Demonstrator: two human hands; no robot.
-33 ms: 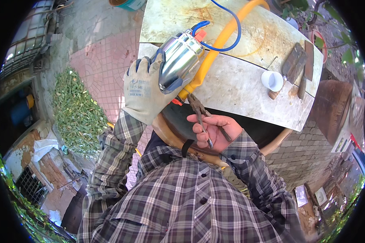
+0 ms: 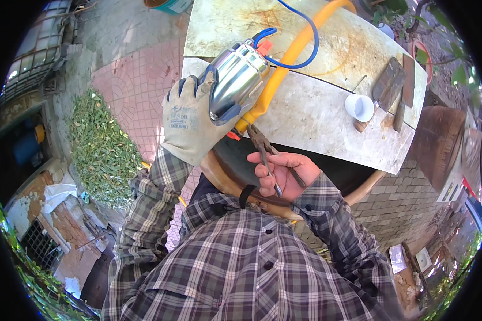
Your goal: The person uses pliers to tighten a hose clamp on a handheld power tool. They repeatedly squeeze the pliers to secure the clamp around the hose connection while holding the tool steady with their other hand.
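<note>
My left hand (image 2: pixel 186 115), in a pale work glove with dark blue fingertips, is closed round a shiny steel submersible pump (image 2: pixel 240 72), which is tilted. A blue cable (image 2: pixel 317 40) and an orange-red fitting (image 2: pixel 264 48) are at its upper end. A yellow hose (image 2: pixel 276 77) runs beside it, down to another orange-red part (image 2: pixel 234 134) by the glove. My bare right hand (image 2: pixel 289 171) is closed round the handles of rusty pliers (image 2: pixel 260 140). Their jaws reach the hose's lower end; whether they grip it or something on it, I cannot tell.
Under my hands is a large brown-rimmed vat (image 2: pixel 219 174), partly covered by stained white boards (image 2: pixel 305 112). A white cup (image 2: pixel 359 107), a cleaver-like blade (image 2: pixel 389 83) and other tools lie on the boards at right. Cut leaves (image 2: pixel 102 150) are heaped on the ground at left.
</note>
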